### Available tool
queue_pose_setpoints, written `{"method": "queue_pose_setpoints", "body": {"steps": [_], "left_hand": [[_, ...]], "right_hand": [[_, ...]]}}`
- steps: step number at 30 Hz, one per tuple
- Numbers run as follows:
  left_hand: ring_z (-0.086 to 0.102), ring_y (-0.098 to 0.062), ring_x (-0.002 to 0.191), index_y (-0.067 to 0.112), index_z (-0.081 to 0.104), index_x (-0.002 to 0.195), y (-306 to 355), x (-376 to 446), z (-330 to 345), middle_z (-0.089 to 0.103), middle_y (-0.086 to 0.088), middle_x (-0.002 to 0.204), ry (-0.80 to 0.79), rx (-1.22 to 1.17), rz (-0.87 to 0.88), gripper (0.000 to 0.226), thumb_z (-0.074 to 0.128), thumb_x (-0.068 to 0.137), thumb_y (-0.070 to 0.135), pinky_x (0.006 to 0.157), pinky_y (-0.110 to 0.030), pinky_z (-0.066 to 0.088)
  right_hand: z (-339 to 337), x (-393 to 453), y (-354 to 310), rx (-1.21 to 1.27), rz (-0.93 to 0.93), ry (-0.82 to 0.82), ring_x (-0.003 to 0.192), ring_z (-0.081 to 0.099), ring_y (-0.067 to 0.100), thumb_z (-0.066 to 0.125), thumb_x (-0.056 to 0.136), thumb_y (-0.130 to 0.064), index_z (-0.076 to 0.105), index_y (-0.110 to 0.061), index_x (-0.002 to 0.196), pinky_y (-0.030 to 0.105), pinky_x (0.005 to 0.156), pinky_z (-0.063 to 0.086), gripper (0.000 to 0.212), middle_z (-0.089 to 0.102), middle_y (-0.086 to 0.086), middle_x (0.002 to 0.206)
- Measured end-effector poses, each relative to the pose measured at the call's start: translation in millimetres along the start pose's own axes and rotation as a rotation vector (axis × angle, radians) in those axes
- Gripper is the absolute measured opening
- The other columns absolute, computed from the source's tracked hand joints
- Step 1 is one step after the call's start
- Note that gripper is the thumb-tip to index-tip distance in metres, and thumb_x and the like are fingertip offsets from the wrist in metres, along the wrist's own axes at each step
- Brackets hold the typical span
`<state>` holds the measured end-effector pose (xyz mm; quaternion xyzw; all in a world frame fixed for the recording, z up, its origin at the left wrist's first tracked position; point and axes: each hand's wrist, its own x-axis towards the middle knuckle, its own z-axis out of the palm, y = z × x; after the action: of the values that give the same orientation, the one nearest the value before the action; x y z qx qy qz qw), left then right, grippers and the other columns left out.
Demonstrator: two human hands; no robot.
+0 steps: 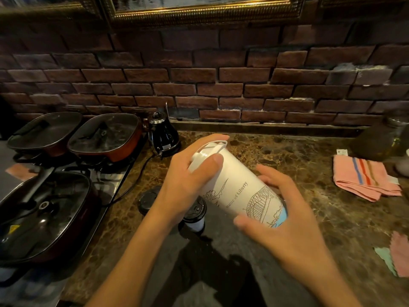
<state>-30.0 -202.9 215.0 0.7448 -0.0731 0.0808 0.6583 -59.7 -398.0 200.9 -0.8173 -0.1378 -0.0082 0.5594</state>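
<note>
A tall white tumbler (241, 187) with line drawings and the words "Statue of Liberty" is held tilted above the brown marble counter (309, 173), its lid end pointing up and to the left. My left hand (188, 180) grips the tumbler's upper end, fingers wrapped over the white lid (210, 149). My right hand (285, 209) holds the lower end, thumb in front and fingers behind. Below the tumbler stands a small paper cup with a black lid (195, 214), partly hidden by my left wrist.
Three lidded electric pans (104, 136) sit at the left on a cooktop. A black kettle (163, 135) stands by the brick wall, its cord trailing over the counter. A loose black lid (148, 199) lies near the cup. A pink striped cloth (365, 178) and a dark jar (382, 138) are at right.
</note>
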Motion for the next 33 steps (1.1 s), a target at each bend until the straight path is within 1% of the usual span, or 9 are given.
{"method": "queue_pose_setpoints", "body": {"steps": [4, 10, 14, 18, 20, 22, 26, 29, 33], "left_hand": [[0.070, -0.020, 0.107, 0.038, 0.061, 0.132, 2, 2, -2, 0.070, 0.003, 0.122, -0.088, -0.023, -0.059, 0.059, 0.065, 0.074, 0.049, 0.090, -0.043, 0.059], [0.070, -0.020, 0.104, 0.030, 0.060, 0.135, 11, 6, -6, 0.070, 0.006, 0.120, -0.197, -0.017, -0.045, 0.073, 0.078, 0.067, 0.051, 0.082, -0.039, 0.058], [0.071, -0.021, 0.103, 0.038, 0.067, 0.125, 12, 8, -2, 0.072, -0.001, 0.117, -0.182, -0.072, -0.026, 0.060, 0.079, 0.067, 0.046, 0.080, -0.038, 0.060], [0.071, -0.023, 0.095, 0.031, 0.070, 0.121, 11, 14, 2, 0.073, -0.006, 0.106, -0.077, -0.082, -0.035, 0.052, 0.072, 0.070, 0.038, 0.077, -0.040, 0.059], [0.071, -0.023, 0.095, 0.032, 0.070, 0.121, 12, 16, 4, 0.074, -0.001, 0.105, -0.079, -0.063, -0.054, 0.052, 0.072, 0.069, 0.041, 0.081, -0.045, 0.058], [0.072, -0.022, 0.099, 0.034, 0.069, 0.122, 12, 17, 5, 0.074, 0.002, 0.108, -0.127, -0.047, -0.078, 0.054, 0.073, 0.069, 0.044, 0.084, -0.045, 0.058], [0.069, -0.017, 0.102, 0.032, 0.065, 0.127, 16, 14, 6, 0.072, -0.003, 0.114, -0.219, -0.082, -0.065, 0.065, 0.078, 0.066, 0.052, 0.081, -0.033, 0.057], [0.065, -0.019, 0.097, 0.022, 0.065, 0.127, 19, 14, 8, 0.066, -0.014, 0.117, -0.213, -0.092, -0.044, 0.059, 0.072, 0.072, 0.043, 0.076, -0.033, 0.053], [0.064, -0.033, 0.097, 0.024, 0.068, 0.120, 17, 16, 9, 0.065, -0.018, 0.114, -0.158, -0.056, -0.036, 0.050, 0.067, 0.073, 0.041, 0.077, -0.040, 0.050]], "right_hand": [[3, -5, 5, -0.307, -0.183, 0.002, 0.114, 0.046, -0.013, 0.081, 0.067, -0.048, 0.028, -0.063, 0.137, 0.002, 0.087, 0.041, 0.089, 0.048, -0.031, 0.117], [-4, 2, 1, 0.654, 0.290, -0.267, 0.058, 0.066, 0.022, 0.088, 0.059, -0.041, 0.065, -0.034, 0.120, 0.024, 0.040, 0.051, 0.066, 0.072, 0.009, 0.102], [-3, 0, 0, 0.969, 0.445, -0.333, 0.047, 0.060, 0.026, 0.091, 0.056, -0.045, 0.066, -0.025, 0.123, 0.023, 0.035, 0.049, 0.075, 0.070, 0.023, 0.099], [-6, 1, -3, 0.158, 0.090, -0.013, 0.097, 0.065, -0.001, 0.089, 0.064, -0.042, 0.048, -0.050, 0.129, 0.017, 0.064, 0.056, 0.078, 0.058, -0.028, 0.115], [-4, -1, 5, -0.321, -0.262, 0.090, 0.111, 0.050, -0.008, 0.081, 0.069, -0.047, 0.034, -0.047, 0.142, 0.011, 0.083, 0.048, 0.087, 0.048, -0.022, 0.128], [-3, -5, 11, -0.419, -0.332, 0.103, 0.115, 0.049, -0.006, 0.076, 0.071, -0.052, 0.030, -0.041, 0.148, 0.009, 0.086, 0.046, 0.090, 0.046, -0.018, 0.128], [-11, -3, 0, 0.138, 0.012, 0.022, 0.102, 0.064, -0.004, 0.077, 0.058, -0.053, 0.054, -0.052, 0.128, 0.014, 0.070, 0.055, 0.073, 0.063, -0.026, 0.118], [-16, 0, -3, 0.743, 0.243, -0.227, 0.064, 0.069, 0.026, 0.088, 0.056, -0.047, 0.068, -0.031, 0.121, 0.026, 0.041, 0.050, 0.069, 0.073, 0.010, 0.101], [-13, 2, -3, 0.644, 0.227, -0.151, 0.071, 0.072, 0.023, 0.081, 0.063, -0.046, 0.061, -0.040, 0.125, 0.028, 0.046, 0.056, 0.065, 0.072, 0.003, 0.106]]}}
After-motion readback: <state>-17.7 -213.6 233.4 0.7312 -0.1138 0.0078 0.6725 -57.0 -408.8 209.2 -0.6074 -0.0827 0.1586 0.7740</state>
